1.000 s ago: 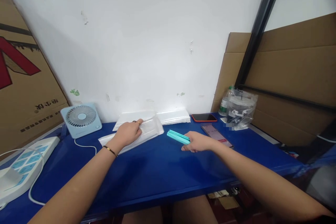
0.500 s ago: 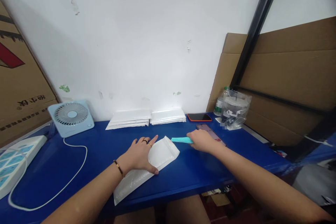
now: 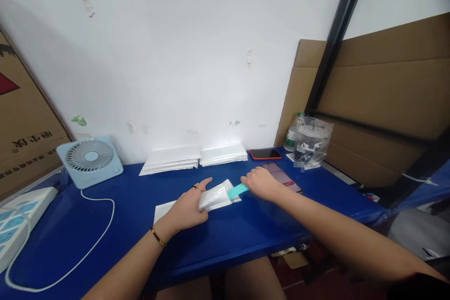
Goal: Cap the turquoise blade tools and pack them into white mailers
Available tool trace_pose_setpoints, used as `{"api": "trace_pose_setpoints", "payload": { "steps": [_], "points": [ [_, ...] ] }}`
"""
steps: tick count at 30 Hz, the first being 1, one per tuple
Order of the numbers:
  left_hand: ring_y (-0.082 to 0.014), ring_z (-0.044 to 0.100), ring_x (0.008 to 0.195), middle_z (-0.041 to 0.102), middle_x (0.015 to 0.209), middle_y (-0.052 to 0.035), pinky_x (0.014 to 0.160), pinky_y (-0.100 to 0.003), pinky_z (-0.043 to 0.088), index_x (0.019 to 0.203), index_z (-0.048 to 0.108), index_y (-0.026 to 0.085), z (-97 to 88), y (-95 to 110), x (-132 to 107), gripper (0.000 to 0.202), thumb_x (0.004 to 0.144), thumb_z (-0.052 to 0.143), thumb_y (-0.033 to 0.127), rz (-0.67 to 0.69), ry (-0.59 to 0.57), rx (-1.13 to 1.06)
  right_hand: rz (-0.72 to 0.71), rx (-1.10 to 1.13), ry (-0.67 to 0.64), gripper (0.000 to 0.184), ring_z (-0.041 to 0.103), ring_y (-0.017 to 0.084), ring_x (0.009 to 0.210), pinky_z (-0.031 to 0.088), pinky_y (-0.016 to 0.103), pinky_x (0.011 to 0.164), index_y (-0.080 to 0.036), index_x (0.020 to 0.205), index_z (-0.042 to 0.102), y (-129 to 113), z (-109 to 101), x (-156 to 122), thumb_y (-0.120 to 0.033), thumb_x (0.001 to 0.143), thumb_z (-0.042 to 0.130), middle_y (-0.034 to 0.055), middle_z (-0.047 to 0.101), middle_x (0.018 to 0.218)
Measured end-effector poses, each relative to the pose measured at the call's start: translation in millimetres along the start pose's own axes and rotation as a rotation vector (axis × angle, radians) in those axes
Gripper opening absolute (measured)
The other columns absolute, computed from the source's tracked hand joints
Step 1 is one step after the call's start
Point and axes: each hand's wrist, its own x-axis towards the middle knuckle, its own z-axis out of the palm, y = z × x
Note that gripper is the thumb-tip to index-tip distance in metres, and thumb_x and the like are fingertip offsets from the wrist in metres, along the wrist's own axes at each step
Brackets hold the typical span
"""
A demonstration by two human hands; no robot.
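Head view, one person seated at a blue worktop [image 3: 246, 229]. All positions are taken from the envelope.

- Envelope [image 3: 215, 195]: white and padded, lying flat on the worktop near its front edge. The open end is raised and turned to the right.
- Left hand [image 3: 188, 206]: on the envelope's open end. Thumb and bent fingers pinch the upper layer and the forefinger sticks out straight. Judged reason: lifting that layer keeps the mouth gaping, and the palm's weight keeps the envelope from sliding.
- Teal strips [image 3: 237, 191]: a thin flat bundle lying nearly level, with its near end at the envelope's mouth. Whether the tip is already inside cannot be told.
- Right hand [image 3: 258, 183]: just right of the envelope. The fingers are closed on the far end of the strips. Holding them by the tail leaves the leading end free and lines it up with the opening.
- Phone [image 3: 284, 176]: right of the envelope, partly under the right wrist, screen lit.
- Second phone [image 3: 265, 153]: red-edged, behind and to the right of the envelope, screen dark.
- Two stacks of white envelopes [image 3: 172, 159] and [image 3: 223, 153]: behind the envelope against the wall, within arm's reach.
- Small fan [image 3: 89, 161]: well to the left and behind the envelope. Its cable [image 3: 100, 234] loops forward.
- Power strip [image 3: 14, 220]: far left of the envelope.
- Clear bag [image 3: 312, 140] beside a bottle [image 3: 291, 136]: far right and behind the envelope, in front of the cardboard [image 3: 379, 98].
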Motion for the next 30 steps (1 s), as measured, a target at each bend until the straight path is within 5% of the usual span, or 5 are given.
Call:
{"api": "trace_pose_setpoints", "payload": {
  "steps": [10,15,21,25,30],
  "points": [
    [-0.0254,0.050,0.110,0.052,0.123,-0.0088,0.091,-0.036,0.038,0.137,0.030,0.022,18.7,17,16,0.073,0.068,0.056,0.024,0.066,0.044,0.119,-0.051,0.088,-0.031,0.040,0.065,0.024,0.074,0.041,0.029,0.062,-0.015,0.115,0.045,-34,-38,31,-0.015,0.076,0.056,0.0110,0.068,0.076],
    [-0.0233,0.058,0.091,0.063,0.100,-0.0078,0.077,-0.032,0.041,0.106,0.053,0.020,29.2,20,20,0.031,0.076,0.051,0.028,-0.053,0.061,0.276,-0.057,0.197,-0.086,0.050,0.065,0.027,0.079,0.045,0.033,0.066,-0.018,0.116,0.048,-46,-43,38,-0.014,0.068,0.062,0.0108,0.068,0.082],
    [-0.0191,0.060,0.077,0.064,0.088,-0.0043,0.062,-0.026,0.039,0.090,0.052,0.019,23.8,17,22,0.015,0.076,0.049,0.024,-0.094,0.102,0.236,-0.154,0.910,0.154,0.079,0.050,0.026,0.115,0.041,0.034,0.092,-0.023,0.134,0.040,-15,-35,11,-0.034,0.062,0.073,0.0097,0.051,0.128],
    [-0.0187,0.061,0.079,0.063,0.088,-0.0035,0.063,-0.026,0.039,0.088,0.052,0.020,21.0,19,23,0.013,0.078,0.049,0.028,-0.087,0.107,0.200,0.188,1.484,0.479,0.049,0.038,0.021,0.127,0.027,0.037,0.106,-0.024,0.129,0.049,-29,-6,9,-0.051,0.090,0.033,0.0057,0.046,0.135],
    [-0.0260,0.058,0.094,0.062,0.100,-0.0079,0.079,-0.034,0.042,0.106,0.053,0.020,25.8,19,21,0.047,0.067,0.062,0.045,-0.076,0.020,0.285,0.475,1.543,0.302,0.060,0.041,0.023,0.126,0.026,0.042,0.107,-0.020,0.126,0.053,-70,26,23,-0.059,0.088,0.028,0.0082,0.050,0.133]
  ]
}}
